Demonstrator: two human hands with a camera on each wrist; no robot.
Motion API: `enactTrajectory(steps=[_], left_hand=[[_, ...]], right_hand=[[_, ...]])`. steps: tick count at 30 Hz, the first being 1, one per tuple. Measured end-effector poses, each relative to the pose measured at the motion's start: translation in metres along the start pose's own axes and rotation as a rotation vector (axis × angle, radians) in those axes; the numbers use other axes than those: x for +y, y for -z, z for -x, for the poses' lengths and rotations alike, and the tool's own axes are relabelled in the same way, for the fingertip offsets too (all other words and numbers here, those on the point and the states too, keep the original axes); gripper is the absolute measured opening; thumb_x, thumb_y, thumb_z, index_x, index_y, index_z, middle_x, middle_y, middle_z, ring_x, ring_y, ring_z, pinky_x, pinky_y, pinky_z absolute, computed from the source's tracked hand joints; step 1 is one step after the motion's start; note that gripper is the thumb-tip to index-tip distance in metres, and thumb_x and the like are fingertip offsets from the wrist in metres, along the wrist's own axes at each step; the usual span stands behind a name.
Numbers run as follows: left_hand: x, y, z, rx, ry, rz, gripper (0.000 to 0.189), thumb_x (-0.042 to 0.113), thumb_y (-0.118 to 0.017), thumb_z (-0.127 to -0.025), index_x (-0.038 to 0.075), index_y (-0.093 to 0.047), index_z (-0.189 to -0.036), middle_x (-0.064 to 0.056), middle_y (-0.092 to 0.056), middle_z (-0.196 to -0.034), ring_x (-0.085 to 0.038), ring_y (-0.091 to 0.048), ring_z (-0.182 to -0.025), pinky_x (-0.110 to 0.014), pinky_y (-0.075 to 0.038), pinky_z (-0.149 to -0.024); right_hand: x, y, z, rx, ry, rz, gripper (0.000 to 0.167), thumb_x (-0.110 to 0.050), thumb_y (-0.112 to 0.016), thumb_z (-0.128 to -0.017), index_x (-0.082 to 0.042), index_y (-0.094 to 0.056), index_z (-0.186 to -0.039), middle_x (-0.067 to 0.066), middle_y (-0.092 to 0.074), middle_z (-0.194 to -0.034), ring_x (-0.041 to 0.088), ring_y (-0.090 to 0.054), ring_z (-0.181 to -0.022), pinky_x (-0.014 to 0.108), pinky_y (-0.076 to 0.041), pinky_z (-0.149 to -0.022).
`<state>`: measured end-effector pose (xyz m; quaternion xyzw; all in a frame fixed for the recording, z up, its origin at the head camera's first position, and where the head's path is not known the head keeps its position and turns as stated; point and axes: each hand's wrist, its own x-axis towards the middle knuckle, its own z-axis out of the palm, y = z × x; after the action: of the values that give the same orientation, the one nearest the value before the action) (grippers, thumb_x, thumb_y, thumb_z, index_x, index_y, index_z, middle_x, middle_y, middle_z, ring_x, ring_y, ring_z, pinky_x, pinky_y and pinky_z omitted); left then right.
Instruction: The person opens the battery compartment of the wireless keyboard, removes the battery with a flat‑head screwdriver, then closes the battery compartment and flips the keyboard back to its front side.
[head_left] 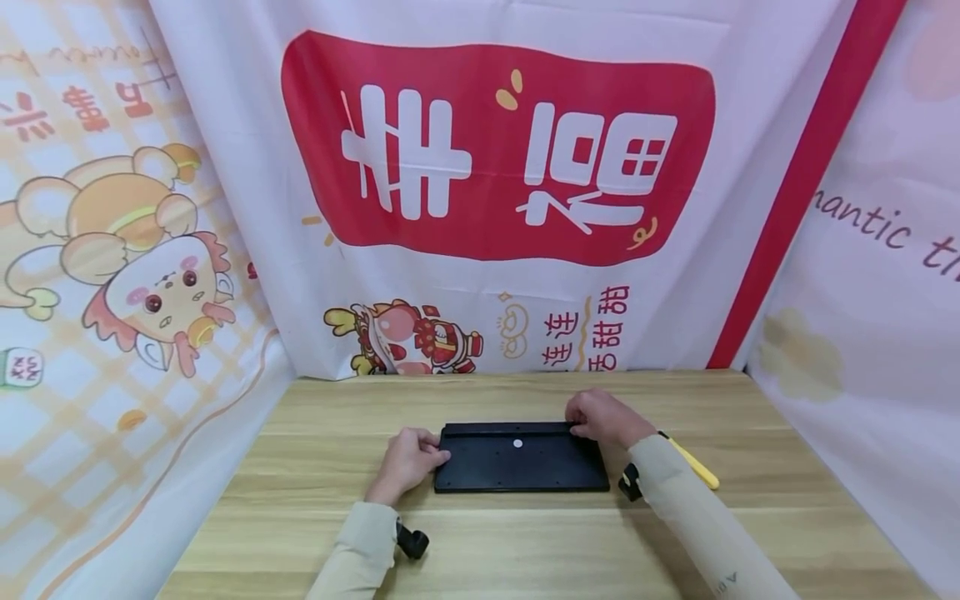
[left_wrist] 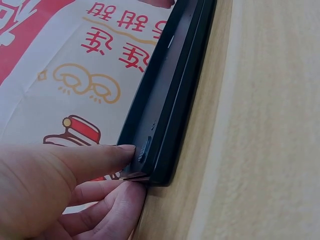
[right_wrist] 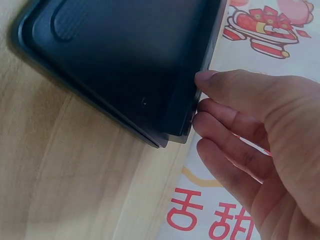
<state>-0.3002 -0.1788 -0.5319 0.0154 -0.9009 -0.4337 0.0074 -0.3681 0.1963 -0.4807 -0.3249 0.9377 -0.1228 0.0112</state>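
A black keyboard point(head_left: 517, 467) lies underside up on the wooden table, its keys hidden. Its back carries a small round white sticker point(head_left: 517, 444), small holes and a raised strip along the far edge. At the left end, my left hand point(head_left: 408, 458) pinches it; the left wrist view shows the thumb on top near a rubber foot point(left_wrist: 143, 150) and fingers beneath the corner. My right hand point(head_left: 600, 415) is at the far right corner. In the right wrist view, its thumb point(right_wrist: 215, 82) and curled fingers grip the edge of the raised strip point(right_wrist: 182, 107).
On the table point(head_left: 337, 408), a yellow-handled tool point(head_left: 697, 465) lies right of the keyboard, partly behind my right sleeve; its tip is hidden. A printed cloth point(head_left: 487, 333) hangs at the table's far edge, with more cloth on both sides. Black straps with small devices point(head_left: 411, 540) sit on my wrists.
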Motion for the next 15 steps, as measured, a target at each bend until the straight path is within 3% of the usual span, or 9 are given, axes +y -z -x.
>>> enactTrajectory(steps=[9,15], left_hand=[[-0.001,0.0,-0.001,-0.001,-0.006,0.0,0.027,0.017,-0.087,-0.088,0.003,-0.078,-0.109,0.0,-0.076,-0.083,-0.011,-0.068,-0.074,-0.026,-0.054,-0.065],[0.0,0.0,0.0,0.002,0.004,0.006,0.027,0.018,-0.087,-0.088,0.003,-0.078,-0.109,-0.001,-0.076,-0.084,-0.011,-0.068,-0.074,-0.025,-0.053,-0.065]], right_hand=[[-0.004,0.004,-0.007,-0.067,-0.035,0.021,0.007,-0.007,-0.084,-0.089,-0.011,-0.079,-0.087,-0.003,-0.072,-0.082,0.008,-0.06,-0.074,0.032,-0.057,-0.073],[-0.008,0.012,-0.016,-0.173,-0.111,-0.006,0.008,-0.008,-0.085,-0.089,-0.014,-0.079,-0.087,-0.005,-0.072,-0.081,0.01,-0.062,-0.074,0.032,-0.057,-0.072]])
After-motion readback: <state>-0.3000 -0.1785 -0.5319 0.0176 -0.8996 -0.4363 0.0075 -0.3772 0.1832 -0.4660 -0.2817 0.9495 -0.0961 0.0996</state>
